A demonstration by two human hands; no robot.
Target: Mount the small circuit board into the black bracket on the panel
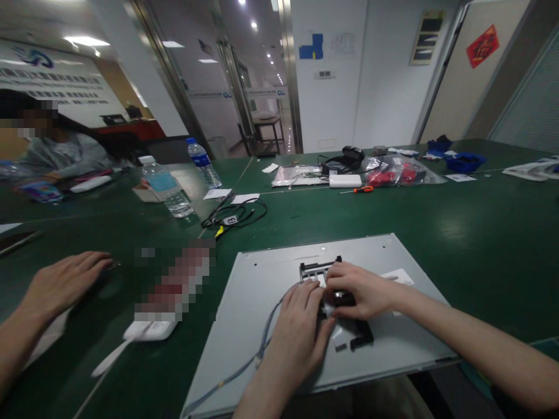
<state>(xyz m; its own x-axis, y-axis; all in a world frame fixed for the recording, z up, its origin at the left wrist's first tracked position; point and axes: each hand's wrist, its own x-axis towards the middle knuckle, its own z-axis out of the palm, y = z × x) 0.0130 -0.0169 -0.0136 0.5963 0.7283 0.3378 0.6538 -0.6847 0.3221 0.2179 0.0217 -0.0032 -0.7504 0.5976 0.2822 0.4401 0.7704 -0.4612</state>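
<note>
A grey metal panel (393, 337) lies flat on the green table (480, 233) in front of me. In its middle sits a black bracket with a small board (360, 336). My left hand (297, 331) rests on the panel with its fingers stretched flat, fingertips against the bracket's left side. My right hand (362, 291) comes in from the right, its fingers curled and pressed onto the black part; what lies under them is hidden. A grey cable (264, 337) runs from under my left hand toward the panel's near left corner.
Another person's hand (61, 285) lies flat on the table at far left, and a person sits further back there. A white device (151, 330), two water bottles (168, 189), a black cable coil (233, 215), an orange screwdriver (362, 189) and a plastic bag (397, 171) are around.
</note>
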